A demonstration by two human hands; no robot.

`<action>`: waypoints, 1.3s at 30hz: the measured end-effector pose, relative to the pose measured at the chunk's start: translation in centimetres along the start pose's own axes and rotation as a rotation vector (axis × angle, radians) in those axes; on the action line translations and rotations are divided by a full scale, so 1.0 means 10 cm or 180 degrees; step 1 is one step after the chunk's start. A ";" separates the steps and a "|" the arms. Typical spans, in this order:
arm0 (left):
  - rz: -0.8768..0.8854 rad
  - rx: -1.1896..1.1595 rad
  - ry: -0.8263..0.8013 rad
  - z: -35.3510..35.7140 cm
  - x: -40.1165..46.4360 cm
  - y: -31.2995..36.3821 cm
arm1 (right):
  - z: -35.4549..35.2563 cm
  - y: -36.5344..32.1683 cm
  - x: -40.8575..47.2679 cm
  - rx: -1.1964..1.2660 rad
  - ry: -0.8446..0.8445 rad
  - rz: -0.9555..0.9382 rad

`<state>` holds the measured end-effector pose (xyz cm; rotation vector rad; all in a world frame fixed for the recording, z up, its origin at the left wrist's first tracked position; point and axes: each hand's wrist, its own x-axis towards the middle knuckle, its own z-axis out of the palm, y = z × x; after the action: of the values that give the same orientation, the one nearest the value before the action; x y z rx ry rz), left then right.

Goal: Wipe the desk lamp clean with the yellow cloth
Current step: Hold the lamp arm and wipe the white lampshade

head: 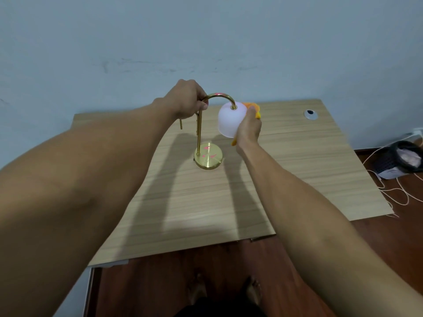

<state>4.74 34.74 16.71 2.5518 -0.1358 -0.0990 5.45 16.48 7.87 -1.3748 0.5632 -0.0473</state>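
A desk lamp stands on the wooden desk (297, 161), with a round brass base (208, 158), a curved brass neck (218, 96) and a white frosted shade (230, 118) hanging from it. My left hand (186, 99) grips the neck near the top of its upright stem. My right hand (248, 129) presses the yellow cloth (253, 105) against the right side of the shade; most of the cloth is hidden behind the hand and shade. Pink marks show on the base and on the top of the neck.
A metal cable grommet (310, 114) sits at the desk's far right corner. On the floor to the right stands a dark bin (404, 157) with loose cords (396, 193) around it. A blue wall rises behind the desk. My feet show below.
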 end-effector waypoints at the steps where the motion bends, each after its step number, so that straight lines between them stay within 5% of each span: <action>1: -0.0007 0.0010 0.0001 0.00 0.00 0.00 | 0.05 0.07 -0.06 0.0127 0.0189 -0.0101; 5: -0.0014 0.0025 -0.0005 0.00 -0.01 0.01 | 0.28 0.35 -0.32 0.0300 0.0783 -0.0602; 11: -0.0026 -0.0065 -0.0035 -0.01 0.00 -0.02 | 0.20 0.42 -0.45 0.0127 0.0827 -0.0778; 14: -0.0016 -0.0067 -0.0043 -0.02 0.01 -0.02 | 0.05 0.16 -0.25 0.0005 0.0593 -0.0551; 19: -0.0005 -0.0006 -0.0054 -0.02 0.02 -0.01 | 0.08 -0.07 -0.11 -0.0947 -0.0367 -0.1372; 26: 0.0012 0.0020 -0.0067 -0.02 0.02 -0.02 | -0.14 -0.05 -0.06 -0.0386 -0.0262 -0.0102; 31: 0.0006 0.0015 -0.0063 -0.02 0.02 -0.02 | -0.07 0.00 -0.23 -0.0666 -0.0489 -0.1097; 36: -0.0012 0.0043 -0.0060 -0.02 0.02 -0.01 | -0.21 0.15 -0.16 -0.0654 -0.0062 -0.0507; 39: -0.0026 0.0088 -0.0043 -0.02 0.00 -0.01 | -0.15 0.11 -0.35 -0.0965 -0.0384 -0.1245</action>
<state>4.77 34.91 16.83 2.5798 -0.1329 -0.1184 1.44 16.62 7.92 -1.7564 0.1977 -0.2005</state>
